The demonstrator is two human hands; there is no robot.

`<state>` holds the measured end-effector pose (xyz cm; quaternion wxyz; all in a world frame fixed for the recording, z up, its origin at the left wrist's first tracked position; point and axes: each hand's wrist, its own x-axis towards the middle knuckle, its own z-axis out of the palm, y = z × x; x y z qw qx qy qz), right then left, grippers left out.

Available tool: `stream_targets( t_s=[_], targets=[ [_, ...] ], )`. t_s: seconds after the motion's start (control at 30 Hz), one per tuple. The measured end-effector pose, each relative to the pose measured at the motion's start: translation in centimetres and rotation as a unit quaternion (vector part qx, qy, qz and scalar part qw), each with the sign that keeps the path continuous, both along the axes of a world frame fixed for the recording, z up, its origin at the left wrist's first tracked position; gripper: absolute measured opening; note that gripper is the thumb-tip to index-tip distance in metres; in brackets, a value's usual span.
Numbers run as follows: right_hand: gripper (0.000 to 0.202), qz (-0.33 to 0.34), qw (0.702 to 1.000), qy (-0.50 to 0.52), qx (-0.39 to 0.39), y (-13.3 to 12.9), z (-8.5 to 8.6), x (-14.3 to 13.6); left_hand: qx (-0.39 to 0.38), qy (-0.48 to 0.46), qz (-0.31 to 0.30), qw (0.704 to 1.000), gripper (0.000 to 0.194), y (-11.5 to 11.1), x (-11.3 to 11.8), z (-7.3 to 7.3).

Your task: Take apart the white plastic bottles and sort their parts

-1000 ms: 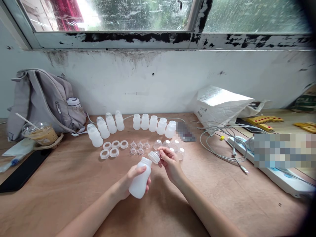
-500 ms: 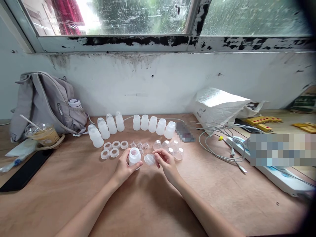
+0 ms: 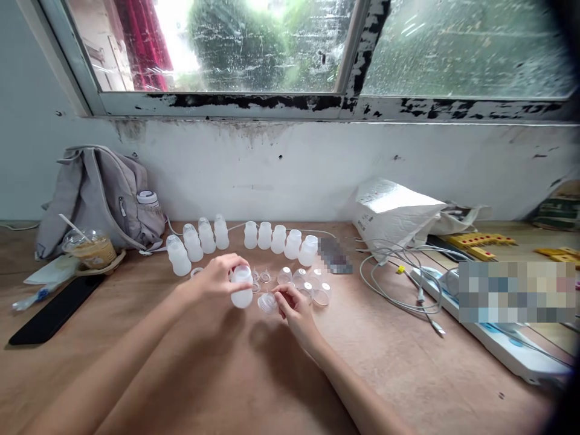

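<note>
My left hand (image 3: 222, 276) is closed round the neck of a white open bottle (image 3: 241, 296), fingers over its upper part. To its right, my right hand (image 3: 292, 302) pinches a clear, round threaded piece (image 3: 267, 302) at its edge. Behind my hands stand several open white bottles (image 3: 278, 239) in a curved row. Several bottles with clear caps (image 3: 193, 243) stand at the left. Clear domed caps (image 3: 321, 294) lie just right of my right hand. Small clear nipple-shaped parts (image 3: 264, 276) sit between the hands and the open bottles. A white ring (image 3: 196, 272) shows beyond my left forearm.
At the left are a grey backpack (image 3: 99, 199), an iced drink cup (image 3: 93, 249) and a black phone (image 3: 57, 309). On the right lie a white bag (image 3: 394, 211), coiled cables (image 3: 385, 290), a power strip (image 3: 507, 344) and yellow blocks (image 3: 483, 240).
My left hand has shifted from the side of the bottle to over its upper part, now covering most of the white rings. The view has tilted up slightly.
</note>
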<state>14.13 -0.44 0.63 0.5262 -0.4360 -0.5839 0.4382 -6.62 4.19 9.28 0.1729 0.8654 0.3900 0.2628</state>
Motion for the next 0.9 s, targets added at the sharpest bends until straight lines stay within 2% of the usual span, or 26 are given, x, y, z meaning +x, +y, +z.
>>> stream_targets(
  t_s=[0.1,0.17,0.23,0.27,0.37,0.47,0.63,0.9],
  targets=[
    [0.017,0.001,0.997,-0.06,0.041,-0.2,0.0,-0.2,0.006,0.059,0.035,0.998,0.035,3.6,-0.2,3.0],
    [0.014,0.008,0.989,-0.117,0.084,-0.4,0.0,-0.4,0.014,0.121,0.09,0.988,0.038,6.4,-0.1,4.5],
    [0.012,0.02,0.978,-0.169,0.124,-0.6,-0.2,-0.7,0.011,0.188,0.173,0.967,0.041,9.1,0.2,5.3],
    [0.012,0.027,0.972,-0.19,0.137,-0.6,-0.4,-0.7,0.011,0.197,0.194,0.961,0.04,10.3,0.3,5.3],
    [0.01,0.041,0.96,-0.23,0.157,-0.5,-1.0,-0.8,0.001,0.216,0.226,0.95,0.04,13.3,0.9,4.2],
    [0.01,0.044,0.953,-0.253,0.16,-0.3,-1.6,-0.8,-0.019,0.236,0.238,0.942,0.039,14.9,1.2,2.4],
    [0.007,0.048,0.947,-0.277,0.157,-0.4,-1.5,-0.8,-0.047,0.261,0.235,0.935,0.032,16.1,1.5,0.6],
    [0.012,0.045,0.937,-0.316,0.141,-0.9,-0.8,-0.9,-0.047,0.247,0.235,0.939,0.031,17.3,2.0,-0.6]
  ],
)
